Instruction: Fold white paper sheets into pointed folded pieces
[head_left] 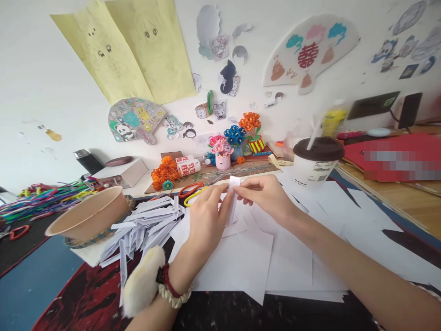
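A narrow folded strip of white paper (234,183) stands upright between my two hands. My left hand (208,216) pinches its left side, and the lower part of the strip is partly hidden behind the fingers. At its upper right edge, my right hand (263,193) grips the strip between thumb and forefinger. Beneath both hands, loose white sheets (289,257) overlap on the dark mat. A heap of folded paper strips (148,223) lies to the left of my left hand.
A beige bowl (89,214) stands at the left, beside colourful pipe cleaners (37,200). Scissors (191,189) and flower pots (223,161) are behind the hands. A lidded cup (315,168) stands at the back right, near a red folder (406,154).
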